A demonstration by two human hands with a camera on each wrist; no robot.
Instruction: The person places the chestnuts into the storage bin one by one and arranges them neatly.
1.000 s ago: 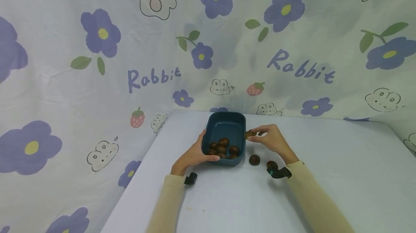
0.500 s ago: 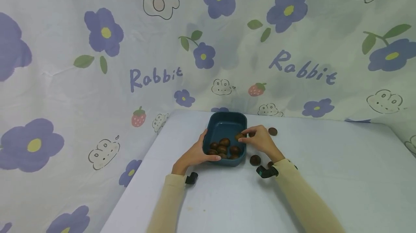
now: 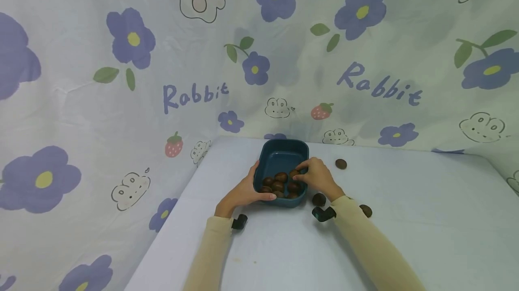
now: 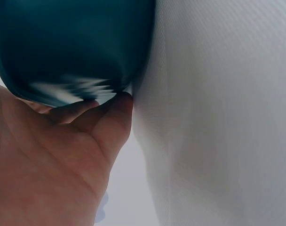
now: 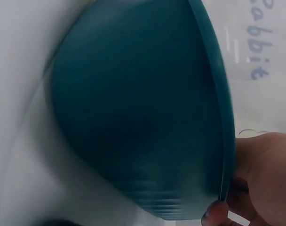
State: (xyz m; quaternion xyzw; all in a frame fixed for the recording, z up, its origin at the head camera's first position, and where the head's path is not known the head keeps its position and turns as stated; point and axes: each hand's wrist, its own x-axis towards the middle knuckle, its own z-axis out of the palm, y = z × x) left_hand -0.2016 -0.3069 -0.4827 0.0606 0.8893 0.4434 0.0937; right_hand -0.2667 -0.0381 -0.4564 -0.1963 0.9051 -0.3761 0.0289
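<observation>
A dark teal rectangular tub (image 3: 283, 145) stands on the white table, with several brown chestnuts (image 3: 278, 186) gathered at its near end. My left hand (image 3: 243, 190) grips the tub's near left corner, thumb along the near rim and fingers along the left side. In the left wrist view, that hand (image 4: 53, 155) lies against the tub's outer wall. My right hand (image 3: 317, 177) reaches over the right rim and pinches a chestnut (image 3: 294, 173) between thumb and fingers inside the tub. The right wrist view shows the hand (image 5: 265, 179) bent over the rim, its fingertips mostly hidden.
One loose chestnut (image 3: 319, 199) lies right of the tub, another (image 3: 341, 164) farther back. A third chestnut (image 3: 366, 211) is partly hidden by the right sleeve (image 3: 361, 232). A printed cloth (image 3: 284, 79) hangs behind the table.
My right hand has carried the chestnut left, from outside the tub's right wall over the rim and down inside. Its move uncovers a chestnut at the back. My left hand keeps its grip.
</observation>
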